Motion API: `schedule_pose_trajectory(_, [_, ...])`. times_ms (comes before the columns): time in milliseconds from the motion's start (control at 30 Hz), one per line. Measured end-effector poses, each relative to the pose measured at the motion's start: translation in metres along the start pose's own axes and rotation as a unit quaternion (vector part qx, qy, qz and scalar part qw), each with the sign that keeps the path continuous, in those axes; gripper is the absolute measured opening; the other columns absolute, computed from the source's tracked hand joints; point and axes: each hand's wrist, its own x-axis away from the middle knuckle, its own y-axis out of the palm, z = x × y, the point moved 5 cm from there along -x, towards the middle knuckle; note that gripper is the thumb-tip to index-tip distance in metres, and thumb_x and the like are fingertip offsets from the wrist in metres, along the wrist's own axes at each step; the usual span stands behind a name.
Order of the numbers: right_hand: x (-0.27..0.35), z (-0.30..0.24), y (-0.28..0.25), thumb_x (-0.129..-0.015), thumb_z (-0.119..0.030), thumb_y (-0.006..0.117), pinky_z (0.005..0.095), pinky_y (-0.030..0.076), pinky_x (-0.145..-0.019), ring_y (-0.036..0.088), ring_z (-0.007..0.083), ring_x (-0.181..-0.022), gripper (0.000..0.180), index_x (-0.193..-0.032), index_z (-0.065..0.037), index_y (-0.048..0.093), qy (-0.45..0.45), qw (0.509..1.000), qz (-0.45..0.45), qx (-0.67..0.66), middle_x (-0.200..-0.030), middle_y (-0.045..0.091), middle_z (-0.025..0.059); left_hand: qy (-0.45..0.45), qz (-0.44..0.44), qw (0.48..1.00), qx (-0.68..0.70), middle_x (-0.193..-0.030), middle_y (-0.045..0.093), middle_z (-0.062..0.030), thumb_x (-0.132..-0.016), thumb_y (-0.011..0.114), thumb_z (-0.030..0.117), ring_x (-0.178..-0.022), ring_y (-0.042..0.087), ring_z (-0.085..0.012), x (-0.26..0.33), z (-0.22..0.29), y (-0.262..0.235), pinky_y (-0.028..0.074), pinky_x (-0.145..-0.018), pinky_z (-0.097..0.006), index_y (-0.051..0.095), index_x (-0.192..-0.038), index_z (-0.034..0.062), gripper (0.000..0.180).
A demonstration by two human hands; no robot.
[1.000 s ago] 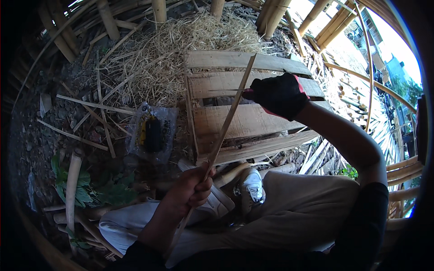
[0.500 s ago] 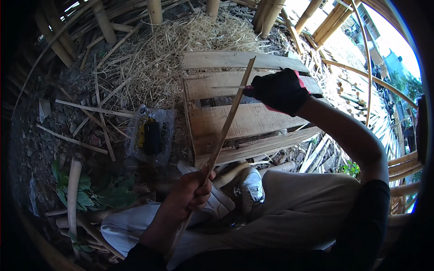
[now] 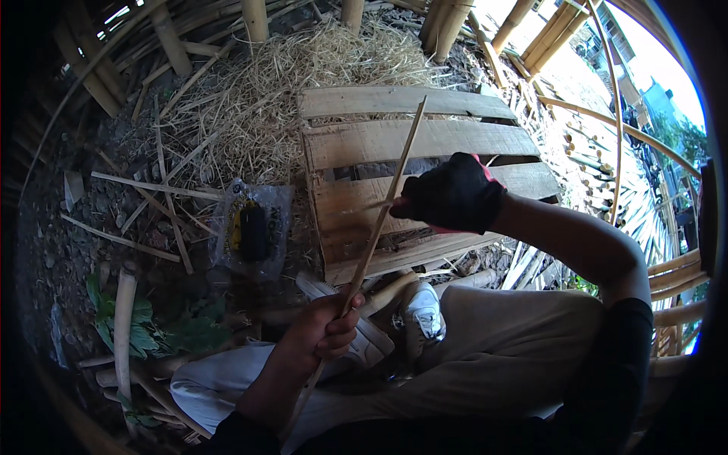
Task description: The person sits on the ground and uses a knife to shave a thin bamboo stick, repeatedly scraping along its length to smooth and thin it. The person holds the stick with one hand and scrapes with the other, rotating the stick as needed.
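A long, thin bamboo strip (image 3: 400,163) slants from my lap up over the slatted wooden pallet (image 3: 425,140). My bare left hand (image 3: 327,330) is closed round its lower part. My right hand (image 3: 451,196), in a black and red glove, is closed on a knife whose thin blade (image 3: 374,205) reaches leftward across the strip's middle. The knife's handle is hidden inside the glove, and the blade looks faint and blurred. Whether its edge touches the strip I cannot tell.
Left of the pallet lies a clear plastic bag (image 3: 252,227) with a black and yellow thing in it. Dry shavings (image 3: 303,68) heap up behind the pallet. Bamboo poles (image 3: 173,42) stand at the back, and loose sticks (image 3: 159,186) and green leaves (image 3: 140,322) lie at left.
My right hand has come down along the strip toward my left hand, with the knife in it. The left hand has stayed nearly still, holding the strip.
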Motion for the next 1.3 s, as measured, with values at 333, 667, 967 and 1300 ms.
schedule_pose_trajectory(333, [0.0,0.011,-0.003,-0.092,-0.057,0.066,0.0393,0.05,-0.05,0.066,0.0244,-0.057,0.04,-0.078,-0.02,0.068,-0.087,0.981,0.169,0.026,-0.063,0.063,0.0016,-0.022,-0.056,0.99,0.127,-0.057,0.035,0.0088,-0.111,0.037,0.024,-0.036,0.031,-0.0016,-0.011,0.002,0.001,0.024,-0.031,-0.018,0.046,-0.104,0.015,0.015])
schedule_pose_trajectory(667, [-0.009,0.058,0.0,-0.101,-0.057,0.052,0.0388,0.051,-0.05,0.068,0.024,-0.058,0.045,-0.084,-0.019,0.07,0.02,0.982,0.114,0.149,-0.066,0.067,0.0009,-0.038,-0.11,0.98,0.164,-0.056,0.036,0.0069,-0.111,0.036,0.022,-0.036,0.034,-0.0033,-0.017,-0.001,-0.006,0.023,-0.029,-0.019,0.047,-0.104,0.015,0.015])
schedule_pose_trajectory(967, [-0.002,0.028,-0.008,-0.101,-0.06,0.049,0.039,0.053,-0.061,0.069,0.0278,-0.066,0.048,-0.09,-0.018,0.072,0.099,0.993,-0.019,0.064,-0.075,0.071,0.0054,-0.032,-0.053,0.987,0.147,-0.054,0.035,0.0058,-0.11,0.034,0.018,-0.034,0.033,-0.0047,-0.006,-0.001,-0.008,0.024,-0.029,-0.02,0.047,-0.103,0.0137,0.016])
schedule_pose_trajectory(1300, [-0.022,0.141,-0.032,-0.103,-0.056,0.049,0.0359,0.056,-0.064,0.072,0.0231,-0.072,0.046,-0.09,-0.019,0.073,0.121,0.967,0.073,0.212,-0.078,0.073,0.0039,-0.04,-0.044,0.988,0.142,-0.054,0.035,0.0045,-0.11,0.035,0.02,-0.033,0.032,-0.0056,-0.01,0.001,0.001,0.025,-0.028,-0.021,0.047,-0.103,0.0127,0.016])
